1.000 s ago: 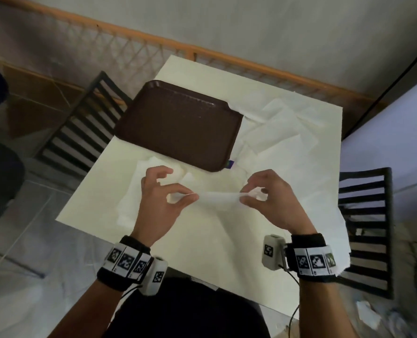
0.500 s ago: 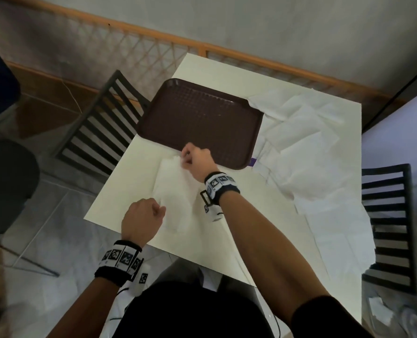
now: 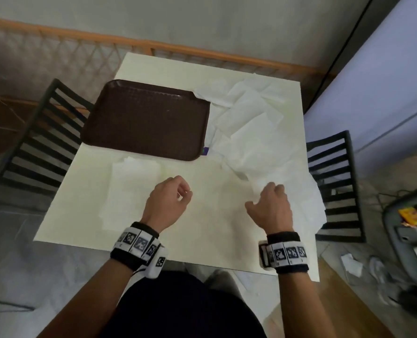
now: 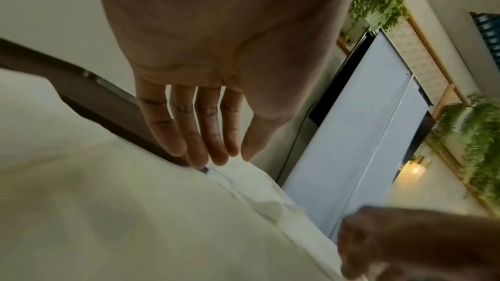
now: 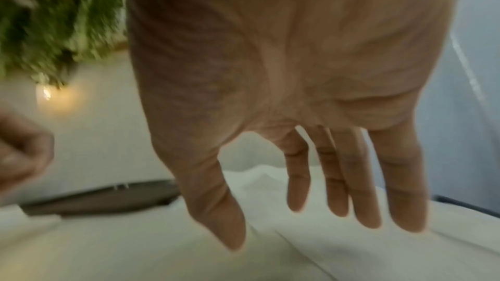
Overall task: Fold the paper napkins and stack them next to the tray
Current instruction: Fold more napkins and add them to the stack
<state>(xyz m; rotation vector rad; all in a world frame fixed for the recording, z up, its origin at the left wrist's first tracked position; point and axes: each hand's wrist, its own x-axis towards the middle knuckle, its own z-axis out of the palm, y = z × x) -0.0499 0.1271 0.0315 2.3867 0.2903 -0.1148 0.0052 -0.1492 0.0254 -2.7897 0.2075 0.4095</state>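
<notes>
A brown tray (image 3: 146, 118) lies at the table's far left. Just in front of it sits a flat stack of folded white napkins (image 3: 129, 191). Loose unfolded napkins (image 3: 251, 132) spread over the right side of the table, from the tray's right edge to the near right corner. My left hand (image 3: 184, 191) hangs over the bare table right of the stack, fingers relaxed and holding nothing (image 4: 216, 153). My right hand (image 3: 263, 195) reaches over the near edge of the loose napkins (image 5: 338, 253) with straight fingers (image 5: 360, 200); contact is unclear.
The cream table (image 3: 214, 228) has black slatted chairs at its left (image 3: 44, 142) and right (image 3: 334, 181). A wooden railing (image 3: 202, 52) runs behind it. A small purple item (image 3: 205, 151) shows at the tray's near right corner. Crumpled paper (image 3: 351, 263) lies on the floor.
The folded napkin was laid on the stack and released. My right hand swung from the stack to the loose napkins on the right; my left hand moved off the stack toward the table's middle.
</notes>
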